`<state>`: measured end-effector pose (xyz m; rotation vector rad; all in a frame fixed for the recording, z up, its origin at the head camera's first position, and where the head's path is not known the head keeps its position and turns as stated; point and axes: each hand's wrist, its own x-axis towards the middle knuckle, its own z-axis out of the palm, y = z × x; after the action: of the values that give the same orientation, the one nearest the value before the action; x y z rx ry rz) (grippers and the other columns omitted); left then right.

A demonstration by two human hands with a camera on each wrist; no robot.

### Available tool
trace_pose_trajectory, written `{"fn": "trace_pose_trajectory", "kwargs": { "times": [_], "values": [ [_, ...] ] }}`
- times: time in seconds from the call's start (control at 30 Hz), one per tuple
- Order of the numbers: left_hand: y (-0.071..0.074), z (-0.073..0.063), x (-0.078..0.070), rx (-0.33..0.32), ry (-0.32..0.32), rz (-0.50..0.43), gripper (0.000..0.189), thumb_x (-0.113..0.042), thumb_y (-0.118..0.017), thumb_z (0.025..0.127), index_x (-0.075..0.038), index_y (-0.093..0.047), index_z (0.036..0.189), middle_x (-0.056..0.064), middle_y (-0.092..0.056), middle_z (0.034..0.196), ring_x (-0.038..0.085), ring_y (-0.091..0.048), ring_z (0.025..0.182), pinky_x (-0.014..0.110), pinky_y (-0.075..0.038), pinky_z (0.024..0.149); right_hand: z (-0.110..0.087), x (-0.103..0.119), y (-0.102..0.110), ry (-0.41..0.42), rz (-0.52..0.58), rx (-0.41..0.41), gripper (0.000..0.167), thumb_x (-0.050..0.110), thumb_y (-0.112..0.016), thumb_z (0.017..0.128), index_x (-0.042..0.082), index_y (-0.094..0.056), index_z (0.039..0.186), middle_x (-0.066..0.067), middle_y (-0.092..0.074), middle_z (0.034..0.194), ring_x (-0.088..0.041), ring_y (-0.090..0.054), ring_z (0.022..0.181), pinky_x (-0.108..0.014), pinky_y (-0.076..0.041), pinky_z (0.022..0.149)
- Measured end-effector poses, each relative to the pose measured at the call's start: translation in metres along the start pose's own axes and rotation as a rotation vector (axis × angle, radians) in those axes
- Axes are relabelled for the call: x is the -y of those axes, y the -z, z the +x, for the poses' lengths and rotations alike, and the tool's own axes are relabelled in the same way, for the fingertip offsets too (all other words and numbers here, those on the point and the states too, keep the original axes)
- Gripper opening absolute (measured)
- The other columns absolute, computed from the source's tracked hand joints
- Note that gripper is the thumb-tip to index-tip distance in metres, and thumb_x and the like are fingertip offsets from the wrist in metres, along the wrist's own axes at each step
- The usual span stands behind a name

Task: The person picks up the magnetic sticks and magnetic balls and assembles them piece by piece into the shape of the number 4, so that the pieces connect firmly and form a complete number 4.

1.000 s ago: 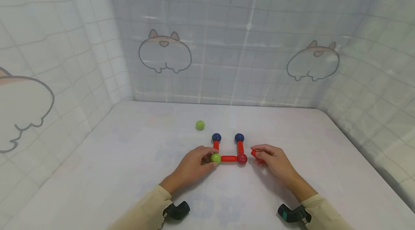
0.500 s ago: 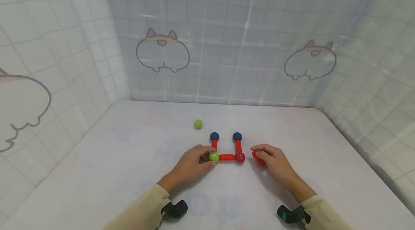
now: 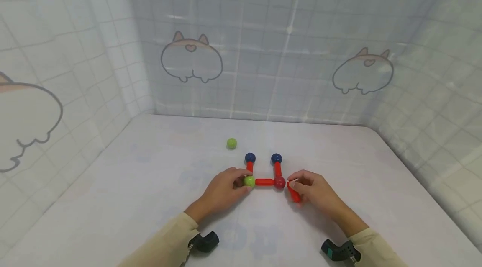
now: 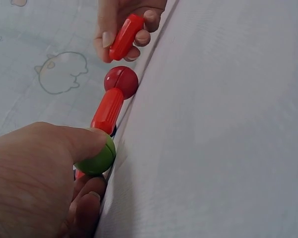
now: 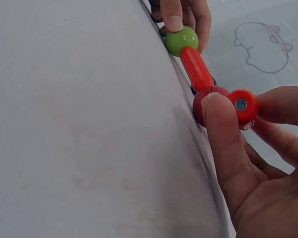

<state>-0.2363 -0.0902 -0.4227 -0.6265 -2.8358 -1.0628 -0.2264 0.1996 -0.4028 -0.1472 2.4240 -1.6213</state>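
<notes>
A U-shaped build of red rods and balls lies on the table. My left hand (image 3: 220, 191) pinches its green ball (image 3: 249, 181) between thumb and fingers. From there a red rod (image 3: 265, 182) runs to the dark red ball (image 3: 279, 182). Two more rods lead away to two blue balls (image 3: 250, 157). Just right of the dark red ball, my right hand (image 3: 318, 191) holds a loose red rod (image 3: 294, 194), slanted toward me. A round metallic end shows on that rod (image 5: 242, 105) in the right wrist view. The left wrist view shows a gap between it and the dark red ball (image 4: 121, 82).
Another green ball (image 3: 231, 143) lies alone behind the build, to the left. Pale sheeting with grid lines and animal drawings (image 3: 192, 62) walls the white table (image 3: 169, 145) at the back and both sides. Dark devices (image 3: 205, 242) are strapped at both wrists.
The right hand has shifted slightly left, closer to the dark red ball. Its rod has swung so that more of it shows, pointing toward me. The left hand keeps its hold on the green ball.
</notes>
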Motion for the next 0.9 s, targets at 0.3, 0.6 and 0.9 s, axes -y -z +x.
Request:
{"fn": "trace_pose_trajectory", "kwargs": {
  "times": [0.3, 0.6, 0.9],
  "values": [
    [0.0, 0.0, 0.0, -0.004, -0.008, 0.001, 0.038, -0.029, -0.073, 0.092, -0.023, -0.067, 0.128, -0.013, -0.058, 0.094, 0.006, -0.056, 0.086, 0.027, -0.051, 0.078, -0.002, 0.001, -0.003, -0.006, 0.022, 0.087, 0.036, 0.018, -0.067, 0.096, 0.004, -0.06, 0.127, -0.012, -0.065, 0.106, -0.025, -0.067, 0.088, -0.037, -0.058, 0.077],
    [0.001, 0.0, 0.001, -0.003, -0.011, 0.004, 0.038, -0.028, -0.073, 0.092, -0.023, -0.067, 0.129, -0.013, -0.058, 0.095, 0.006, -0.056, 0.087, 0.027, -0.051, 0.079, -0.001, 0.002, -0.008, 0.007, 0.077, 0.122, 0.038, 0.017, -0.07, 0.093, -0.001, -0.058, 0.124, -0.014, -0.065, 0.103, -0.027, -0.068, 0.088, -0.038, -0.058, 0.078],
    [-0.001, 0.001, 0.004, -0.005, -0.025, 0.008, 0.038, -0.029, -0.073, 0.092, -0.023, -0.067, 0.129, -0.013, -0.058, 0.095, 0.005, -0.056, 0.087, 0.026, -0.051, 0.079, 0.0, 0.0, -0.012, 0.018, 0.117, 0.141, 0.035, 0.015, -0.07, 0.093, -0.004, -0.059, 0.12, -0.016, -0.064, 0.103, -0.028, -0.066, 0.088, -0.04, -0.059, 0.077]
  ]
}}
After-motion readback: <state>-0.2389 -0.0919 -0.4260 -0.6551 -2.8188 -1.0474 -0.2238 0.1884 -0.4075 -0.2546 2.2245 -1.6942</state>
